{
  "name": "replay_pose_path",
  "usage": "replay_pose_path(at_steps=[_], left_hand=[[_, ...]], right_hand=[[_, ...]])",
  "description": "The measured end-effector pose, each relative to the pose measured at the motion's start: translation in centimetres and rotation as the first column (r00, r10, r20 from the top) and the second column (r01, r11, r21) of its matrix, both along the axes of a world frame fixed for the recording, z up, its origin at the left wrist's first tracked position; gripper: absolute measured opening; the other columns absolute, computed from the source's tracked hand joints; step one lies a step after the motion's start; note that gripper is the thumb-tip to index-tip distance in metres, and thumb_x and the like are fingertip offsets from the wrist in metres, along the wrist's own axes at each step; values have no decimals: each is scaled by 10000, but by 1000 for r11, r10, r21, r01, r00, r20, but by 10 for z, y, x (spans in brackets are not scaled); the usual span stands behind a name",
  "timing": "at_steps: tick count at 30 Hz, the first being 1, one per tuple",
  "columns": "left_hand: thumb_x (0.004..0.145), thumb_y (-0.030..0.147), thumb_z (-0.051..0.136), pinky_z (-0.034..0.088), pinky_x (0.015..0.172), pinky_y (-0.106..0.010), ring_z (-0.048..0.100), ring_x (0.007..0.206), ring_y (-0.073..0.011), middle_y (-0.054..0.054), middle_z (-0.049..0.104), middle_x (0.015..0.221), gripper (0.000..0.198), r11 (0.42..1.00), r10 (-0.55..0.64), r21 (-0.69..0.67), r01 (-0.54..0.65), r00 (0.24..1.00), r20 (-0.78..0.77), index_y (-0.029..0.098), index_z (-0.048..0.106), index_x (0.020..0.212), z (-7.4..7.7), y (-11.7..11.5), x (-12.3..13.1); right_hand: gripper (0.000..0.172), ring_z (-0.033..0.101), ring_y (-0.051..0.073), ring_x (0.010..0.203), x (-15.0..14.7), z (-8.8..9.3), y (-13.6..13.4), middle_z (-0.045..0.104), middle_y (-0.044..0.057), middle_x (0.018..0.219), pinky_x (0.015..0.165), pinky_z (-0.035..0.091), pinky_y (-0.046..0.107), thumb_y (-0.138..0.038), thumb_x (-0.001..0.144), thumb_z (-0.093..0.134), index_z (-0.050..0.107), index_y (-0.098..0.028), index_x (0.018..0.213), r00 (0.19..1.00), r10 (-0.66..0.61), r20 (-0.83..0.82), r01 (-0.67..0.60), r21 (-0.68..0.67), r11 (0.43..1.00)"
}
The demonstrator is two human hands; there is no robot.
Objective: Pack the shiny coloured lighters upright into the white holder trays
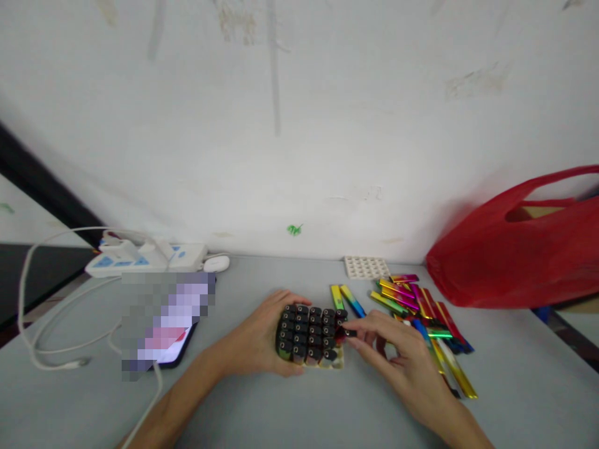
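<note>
A block of several black-topped lighters (306,333) stands upright in a pale tray (337,362) on the grey table. My left hand (255,340) is wrapped round the block's left side, steadying it. My right hand (397,355) pinches one lighter (344,333) at the block's right edge, thumb and forefinger closed on its black top. Two more coloured lighters (345,298) lie flat just behind the block.
A heap of shiny coloured lighters (421,305) lies to the right, with an empty white holed tray (365,267) behind it. A red plastic bag (519,249) sits far right. A phone (168,340), a power strip (145,257) and white cables (51,355) lie on the left.
</note>
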State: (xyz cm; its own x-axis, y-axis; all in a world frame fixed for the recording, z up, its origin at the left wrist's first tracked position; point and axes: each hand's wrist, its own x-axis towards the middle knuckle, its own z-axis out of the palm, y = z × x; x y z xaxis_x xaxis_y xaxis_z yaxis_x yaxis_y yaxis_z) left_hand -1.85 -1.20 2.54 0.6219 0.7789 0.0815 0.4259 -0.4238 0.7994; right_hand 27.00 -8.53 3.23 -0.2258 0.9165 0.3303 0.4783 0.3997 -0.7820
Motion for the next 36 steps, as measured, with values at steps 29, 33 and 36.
replay_pose_path(at_steps=[29,33,36], left_hand=[[546,293,1037,513,1175,-443,652,1280,-364,-66,697,1321,897,1000,-7,-2,7,1000,8,243,656,1356,-2,1,-1],[543,309,1042,506,1190,-446,651,1288,-360,-64,697,1332,895,1000,-10,4,10,1000,8,253,667,1353,-3,1,-2],[541,316,1048,500,1198,-455,647,1290,-363,-66,698,1326,896,1000,-11,13,11,1000,8,262,669,1351,-3,0,-1]], right_hand=[[273,658,384,1140,36,-29,25,735,185,1206,1010,516,544,-285,1050,561,727,-183,1242,710,-596,374,470,378,797],[337,645,400,1149,58,-41,33,749,209,1247,998,491,552,-226,1056,465,714,-166,1274,555,-640,531,472,432,768],[383,652,401,1190,67,-49,36,763,202,1281,990,476,559,-213,1065,397,704,-179,1291,549,-612,570,461,404,790]])
